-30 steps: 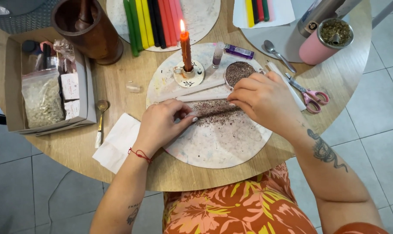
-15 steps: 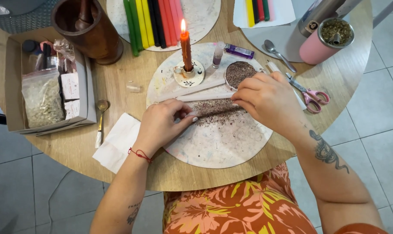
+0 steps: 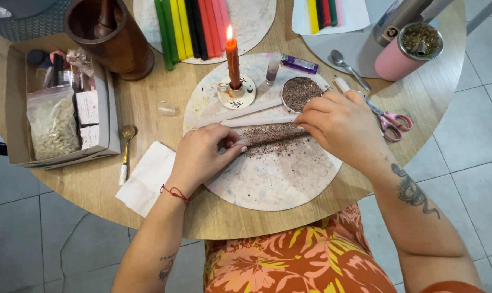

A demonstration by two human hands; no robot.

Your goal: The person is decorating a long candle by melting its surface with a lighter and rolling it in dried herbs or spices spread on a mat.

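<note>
- The step in hand, as I judge it, is the coating of a candle [image 3: 267, 133]: it lies flat on the speckled round board [image 3: 278, 184] and is rolled in a patch of dark crushed herbs [image 3: 273, 145].
- The left hand [image 3: 202, 154] pinches the left end of the candle between thumb and fingertips; the grasp is closed on it.
- The right hand [image 3: 341, 127] lies over the right end, fingers bent down on the candle; this end is hidden under the hand, so I cannot tell how firmly it is held.
- The candle therefore stretches between both hands, touching the herbs, in the upper half of the board.
- Just beyond it lie two white candles [image 3: 246, 115], and near the right hand stands a small bowl of herbs [image 3: 301, 91].
- A burning orange candle [image 3: 233, 59] stands in a holder behind, well apart from the hands.
- The next move probably calls for even pressure from both hands, so the candle turns straight and takes the herbs all around.
</note>
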